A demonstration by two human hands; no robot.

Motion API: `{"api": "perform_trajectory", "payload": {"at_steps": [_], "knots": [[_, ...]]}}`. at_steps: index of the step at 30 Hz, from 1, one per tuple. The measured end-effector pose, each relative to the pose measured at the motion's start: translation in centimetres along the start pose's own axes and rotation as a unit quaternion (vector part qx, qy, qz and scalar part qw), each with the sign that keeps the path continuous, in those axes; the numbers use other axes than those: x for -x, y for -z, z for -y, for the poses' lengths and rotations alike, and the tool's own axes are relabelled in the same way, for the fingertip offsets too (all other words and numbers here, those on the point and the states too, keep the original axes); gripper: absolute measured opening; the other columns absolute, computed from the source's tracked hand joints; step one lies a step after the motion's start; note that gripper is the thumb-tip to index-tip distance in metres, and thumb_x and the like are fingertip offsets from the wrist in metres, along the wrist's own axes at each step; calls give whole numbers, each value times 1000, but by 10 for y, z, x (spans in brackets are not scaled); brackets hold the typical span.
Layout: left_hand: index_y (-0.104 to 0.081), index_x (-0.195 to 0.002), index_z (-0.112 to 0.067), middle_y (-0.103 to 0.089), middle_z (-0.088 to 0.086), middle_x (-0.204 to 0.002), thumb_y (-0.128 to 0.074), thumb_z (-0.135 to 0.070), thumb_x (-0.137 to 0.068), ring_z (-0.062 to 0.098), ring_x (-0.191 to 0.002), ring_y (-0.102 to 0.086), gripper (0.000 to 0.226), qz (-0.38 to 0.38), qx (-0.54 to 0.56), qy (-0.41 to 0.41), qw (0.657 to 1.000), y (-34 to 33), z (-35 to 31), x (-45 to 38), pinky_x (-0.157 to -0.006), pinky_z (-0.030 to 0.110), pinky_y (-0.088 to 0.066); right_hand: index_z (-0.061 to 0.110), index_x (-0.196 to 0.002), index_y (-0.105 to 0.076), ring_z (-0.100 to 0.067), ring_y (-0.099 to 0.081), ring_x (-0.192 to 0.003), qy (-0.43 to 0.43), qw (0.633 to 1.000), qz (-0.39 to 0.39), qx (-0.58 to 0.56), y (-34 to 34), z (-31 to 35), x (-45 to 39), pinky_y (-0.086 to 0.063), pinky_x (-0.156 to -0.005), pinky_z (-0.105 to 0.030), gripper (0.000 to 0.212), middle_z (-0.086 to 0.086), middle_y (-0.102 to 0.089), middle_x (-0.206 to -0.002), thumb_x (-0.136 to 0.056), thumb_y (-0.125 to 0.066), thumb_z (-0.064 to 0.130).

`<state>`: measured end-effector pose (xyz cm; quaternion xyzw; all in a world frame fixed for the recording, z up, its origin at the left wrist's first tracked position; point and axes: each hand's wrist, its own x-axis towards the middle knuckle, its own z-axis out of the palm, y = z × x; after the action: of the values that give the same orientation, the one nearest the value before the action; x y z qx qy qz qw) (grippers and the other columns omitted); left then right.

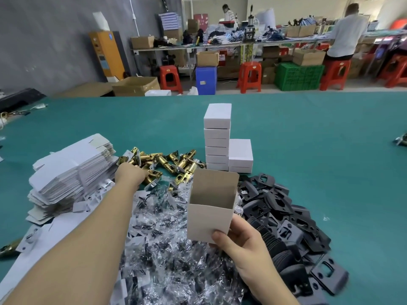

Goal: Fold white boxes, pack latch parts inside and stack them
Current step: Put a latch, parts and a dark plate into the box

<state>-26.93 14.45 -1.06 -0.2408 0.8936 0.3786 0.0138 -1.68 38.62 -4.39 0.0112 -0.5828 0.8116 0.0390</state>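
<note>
Table (308,139): green mat in a packing workshop.
Stacks (218,137): closed white boxes, centre.
Right hand (244,245): grips an open box (211,219), upright above bagged screws (176,249).
Left hand (130,175): on the brass latches (167,161); grip unclear.

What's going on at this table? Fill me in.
A person is packing latch hardware. The right hand holds an open, folded box, still empty. The left hand reaches into the brass latches. Closed white boxes stand stacked behind; flat box blanks lie left, black plates right.
</note>
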Motion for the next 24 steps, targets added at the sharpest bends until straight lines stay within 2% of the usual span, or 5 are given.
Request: {"api": "perform_trajectory", "payload": {"at_steps": [3, 7, 13, 19, 24], "knots": [[-56, -129, 1, -64, 16, -97, -84, -16, -83, 34, -86, -64, 57, -11, 26, -22, 999, -1, -5, 4, -78, 46, -61, 12, -124, -69, -18, -71, -96, 0, 1000, 2, 1, 0, 1, 0, -60, -81, -33, 43, -11, -76, -114, -81, -75, 11], [-63, -132, -5, -70, 15, -112, -84, -31, -84, 33, -100, -65, 58, -27, -13, -94, 995, 6, -8, 13, -88, 46, -57, 19, -121, -73, -17, -72, -98, -3, 1000, 4, 1, -1, 2, 1, -59, -81, -29, 40, -9, -76, -115, -82, -77, 13], [-74, -98, -10, -61, -1, -73, -75, -35, -91, 21, -70, -57, 26, -28, -158, -220, 962, 36, -20, 48, -59, 31, -43, 37, -118, -75, -15, -73, -100, -1, 1000, 4, 16, -4, 6, 2, -58, -81, -27, 41, -4, -76, -116, -80, -79, 21], [-75, -100, -31, -74, -7, -95, -73, -28, -90, 23, -90, -63, 10, -82, -172, -364, 912, 96, -50, 109, -76, 36, -53, 39, -113, -76, -16, -73, -103, 5, 999, 5, 41, -6, 10, 3, -60, -83, -30, 36, -2, -76, -115, -83, -75, 19], [-67, -93, -37, -70, -18, -91, -74, -32, -91, 6, -59, -51, 9, -33, -143, -459, 876, 143, -68, 162, -62, 28, -44, 40, -113, -76, -15, -72, -104, 5, 999, 8, 47, -8, 13, 5, -59, -85, -30, 34, 0, -76, -115, -83, -75, 22]]}}
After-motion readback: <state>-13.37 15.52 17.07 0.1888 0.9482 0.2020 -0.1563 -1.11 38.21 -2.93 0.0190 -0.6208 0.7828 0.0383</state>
